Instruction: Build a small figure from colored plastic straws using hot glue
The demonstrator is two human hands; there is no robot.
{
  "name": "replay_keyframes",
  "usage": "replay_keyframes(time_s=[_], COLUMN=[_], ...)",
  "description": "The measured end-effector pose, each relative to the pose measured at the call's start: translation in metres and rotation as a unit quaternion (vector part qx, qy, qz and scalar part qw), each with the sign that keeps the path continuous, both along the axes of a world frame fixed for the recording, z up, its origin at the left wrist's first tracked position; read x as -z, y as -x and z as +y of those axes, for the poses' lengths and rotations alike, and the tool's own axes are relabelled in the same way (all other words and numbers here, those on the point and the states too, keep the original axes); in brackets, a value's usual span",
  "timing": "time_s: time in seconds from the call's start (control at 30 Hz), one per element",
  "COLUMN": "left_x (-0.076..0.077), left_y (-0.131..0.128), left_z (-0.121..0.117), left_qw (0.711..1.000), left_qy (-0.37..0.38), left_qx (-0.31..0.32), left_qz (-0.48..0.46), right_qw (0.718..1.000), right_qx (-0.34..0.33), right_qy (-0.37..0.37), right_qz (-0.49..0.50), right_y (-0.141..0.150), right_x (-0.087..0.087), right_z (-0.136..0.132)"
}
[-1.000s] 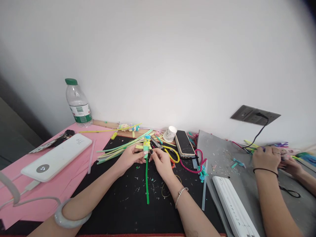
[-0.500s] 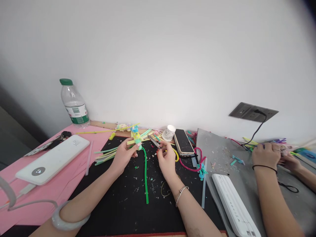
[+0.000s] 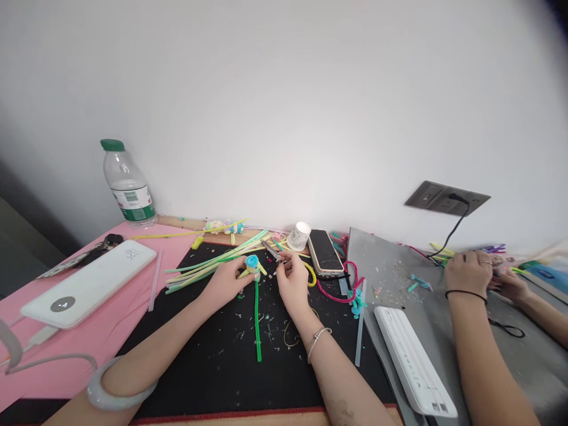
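My left hand (image 3: 226, 279) pinches the top of a straw flower (image 3: 254, 264), a blue and yellow rolled head on a long green stem (image 3: 257, 322) that lies on the black mat (image 3: 231, 367). My right hand (image 3: 293, 279) is closed on small scissors (image 3: 271, 251) just right of the flower head, blades pointing up and left. A bundle of green and yellow straws (image 3: 208, 265) lies left of the flower.
A water bottle (image 3: 125, 184), white power bank (image 3: 86, 285) and pink sheet (image 3: 53, 349) are at left. A paper cup (image 3: 297, 235), phone (image 3: 323, 251) and pink cord (image 3: 339, 290) lie behind. Another person's hands (image 3: 470, 271) work on the grey board (image 3: 399, 278) at right, near a white keyboard-like device (image 3: 410, 367).
My right hand let go of the flower, reached back and took up the scissors. My left hand carried the flower up and left, then brought it back toward the middle, the head now facing up.
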State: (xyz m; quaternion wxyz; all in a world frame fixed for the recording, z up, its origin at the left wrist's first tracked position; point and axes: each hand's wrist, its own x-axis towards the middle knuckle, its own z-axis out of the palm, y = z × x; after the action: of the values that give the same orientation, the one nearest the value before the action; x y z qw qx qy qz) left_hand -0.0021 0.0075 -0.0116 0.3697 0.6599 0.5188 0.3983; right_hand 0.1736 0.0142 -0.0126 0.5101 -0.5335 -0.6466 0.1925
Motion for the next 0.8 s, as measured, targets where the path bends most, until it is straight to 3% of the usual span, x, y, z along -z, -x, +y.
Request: replay_keyframes(time_s=[0.23, 0.53, 0.8], left_x=[-0.002, -0.014, -0.01], left_y=[0.0, -0.004, -0.004], left_z=[-0.002, -0.006, 0.0], left_qw=[0.999, 0.997, 0.99], left_qy=[-0.001, 0.041, 0.052], left_qx=[-0.028, -0.034, -0.073], left_qz=[0.028, -0.053, -0.105], right_qw=[1.0, 0.997, 0.99], right_qx=[0.002, -0.018, -0.042], right_qy=[-0.007, -0.042, -0.072], right_qz=[-0.002, -0.056, -0.116], right_y=[0.001, 0.0, 0.003], right_x=[-0.001, 0.006, -0.006], right_z=[0.001, 0.004, -0.005])
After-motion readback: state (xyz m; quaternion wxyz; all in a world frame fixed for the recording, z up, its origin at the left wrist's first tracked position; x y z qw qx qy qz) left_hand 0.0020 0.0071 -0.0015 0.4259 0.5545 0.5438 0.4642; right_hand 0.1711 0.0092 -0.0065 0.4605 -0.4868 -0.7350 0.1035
